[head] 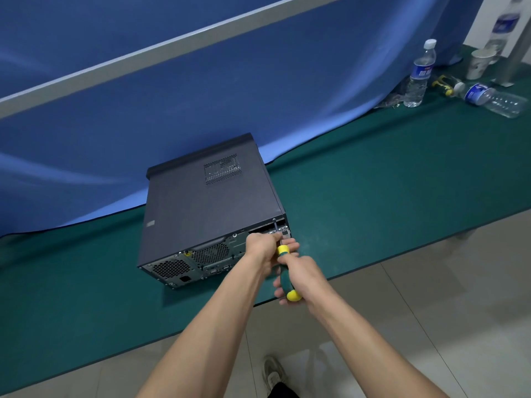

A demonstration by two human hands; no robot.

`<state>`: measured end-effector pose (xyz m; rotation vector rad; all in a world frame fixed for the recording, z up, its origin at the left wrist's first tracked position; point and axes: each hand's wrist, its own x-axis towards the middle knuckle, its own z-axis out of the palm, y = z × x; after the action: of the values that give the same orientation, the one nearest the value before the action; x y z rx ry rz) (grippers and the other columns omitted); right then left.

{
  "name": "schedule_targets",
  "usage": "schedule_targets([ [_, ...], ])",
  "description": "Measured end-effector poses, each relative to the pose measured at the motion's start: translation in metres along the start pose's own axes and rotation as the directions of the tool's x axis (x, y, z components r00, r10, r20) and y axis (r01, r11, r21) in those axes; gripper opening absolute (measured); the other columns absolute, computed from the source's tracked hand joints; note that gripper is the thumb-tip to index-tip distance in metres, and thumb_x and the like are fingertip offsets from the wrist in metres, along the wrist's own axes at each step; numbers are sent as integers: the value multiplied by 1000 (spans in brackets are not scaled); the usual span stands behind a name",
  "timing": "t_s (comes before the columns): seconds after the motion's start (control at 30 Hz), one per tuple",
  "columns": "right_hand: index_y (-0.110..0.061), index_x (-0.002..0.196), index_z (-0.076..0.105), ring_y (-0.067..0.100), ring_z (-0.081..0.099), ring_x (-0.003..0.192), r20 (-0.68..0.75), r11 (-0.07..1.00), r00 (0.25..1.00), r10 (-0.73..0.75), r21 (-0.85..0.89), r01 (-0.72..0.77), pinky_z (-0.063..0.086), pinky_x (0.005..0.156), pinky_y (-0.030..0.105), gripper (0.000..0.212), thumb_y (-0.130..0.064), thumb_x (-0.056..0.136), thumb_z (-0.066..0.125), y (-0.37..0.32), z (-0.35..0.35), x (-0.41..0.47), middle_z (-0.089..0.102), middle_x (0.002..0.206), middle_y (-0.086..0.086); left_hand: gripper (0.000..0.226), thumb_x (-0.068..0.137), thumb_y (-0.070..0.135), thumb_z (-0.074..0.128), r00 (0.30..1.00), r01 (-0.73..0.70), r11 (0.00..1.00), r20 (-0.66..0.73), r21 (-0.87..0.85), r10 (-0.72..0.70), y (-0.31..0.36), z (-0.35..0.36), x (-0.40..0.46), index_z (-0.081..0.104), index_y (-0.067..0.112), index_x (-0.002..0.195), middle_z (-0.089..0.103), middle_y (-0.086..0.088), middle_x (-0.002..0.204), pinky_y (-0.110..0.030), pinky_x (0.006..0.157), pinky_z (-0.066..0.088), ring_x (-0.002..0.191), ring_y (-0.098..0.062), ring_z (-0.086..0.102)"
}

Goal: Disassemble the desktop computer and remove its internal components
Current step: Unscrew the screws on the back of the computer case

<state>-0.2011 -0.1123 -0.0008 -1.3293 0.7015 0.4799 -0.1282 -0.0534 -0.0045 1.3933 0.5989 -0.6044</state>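
computer case (207, 205): we judge it heavy, stiff steel; we'd hold its side edges
hands: right hand (301, 275) grips screwdriver (284, 271); left hand (263, 248) pinches its shaft

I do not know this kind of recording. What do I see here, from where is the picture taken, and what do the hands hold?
It is one picture, from a camera worn on a person's head, looking down at their own arms. No robot is present. A black desktop computer case lies on its side on a green table mat, rear panel toward the person. The right hand grips a green and yellow screwdriver; the left hand holds it near the shaft, the tip at the case's rear edge. Far right are water bottles and a paper cup.
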Motion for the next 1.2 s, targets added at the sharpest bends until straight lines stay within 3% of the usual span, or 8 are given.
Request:
schedule_targets([
  [0.13, -13, 70, 52, 22, 58, 53, -99, 996, 993, -67, -62, 62, 53, 58, 37, 18, -17, 82, 64, 12, 0, 1, 57, 65, 8, 18, 91, -1, 55, 999, -24, 980, -24, 199, 29, 1, -5, -5, 53, 0, 74, 55, -8, 41, -24, 41, 49, 32, -17, 52],
  [0.23, -16, 67, 46, 21, 48, 56, -146, 997, 987, -69, -34, 64, 46, 47, 29, 27, -30, 84, 59, 19, 3, -1, 46, 60, 3, 17, 91, -8, 50, 998, -41, 970, -38, 239, 51, 4, 0, -4, 48, -2, 75, 53, -13, 44, -28, 42, 51, 35, -21, 51],
  [0.4, -10, 77, 57, 16, 54, 42, -59, 987, 998, 22, 163, -12, 42, 39, 22, 21, -26, 91, 54, 12, -5, -3, 55, 65, 5, 20, 96, -6, 32, 999, -38, 983, -5, 178, 39, -2, 5, -1, 43, 1, 80, 56, -15, 56, -29, 44, 48, 35, -22, 54],
  [0.57, -14, 71, 46, 14, 50, 43, -170, 994, 984, -51, 88, 67, 38, 40, 22, 26, -20, 83, 69, 20, -12, 1, 51, 64, 3, 14, 92, 1, 54, 997, -61, 971, -40, 231, 72, -5, 2, 3, 50, 1, 78, 58, -13, 54, -31, 52, 49, 44, -23, 55],
  [0.8, -9, 81, 55, 19, 54, 42, -52, 984, 999, 1, 176, 8, 41, 39, 22, 22, -25, 96, 50, 21, -13, -1, 62, 68, 9, 17, 96, 0, 44, 998, -60, 982, -4, 178, 61, -9, 1, 1, 51, 3, 80, 62, -8, 51, -26, 46, 50, 38, -16, 59],
  [0.93, -13, 82, 52, 22, 56, 65, -159, 994, 984, -80, 66, 91, 49, 56, 33, 21, -26, 86, 68, 26, -10, 1, 59, 79, 8, 16, 91, -6, 52, 994, -85, 981, -47, 176, 95, -8, -1, 3, 50, 0, 76, 57, -15, 62, -29, 46, 51, 38, -18, 56],
  [1.03, -12, 89, 55, 14, 54, 46, -34, 991, 999, -23, 134, 28, 40, 44, 23, 22, -33, 93, 57, 18, -8, -4, 60, 73, 6, 14, 94, -9, 40, 996, -83, 994, -17, 74, 85, -9, 4, 1, 48, -3, 83, 57, -19, 67, -32, 46, 52, 36, -18, 57],
  [1.2, -8, 83, 60, 14, 52, 49, -75, 987, 997, -10, 161, 22, 38, 42, 21, 16, -19, 94, 55, 13, -14, -1, 62, 65, 4, 15, 93, -2, 41, 992, -55, 995, 114, 85, 45, -6, -3, 3, 51, -7, 103, 66, -20, 84, -36, 63, 56, 62, -23, 67],
])
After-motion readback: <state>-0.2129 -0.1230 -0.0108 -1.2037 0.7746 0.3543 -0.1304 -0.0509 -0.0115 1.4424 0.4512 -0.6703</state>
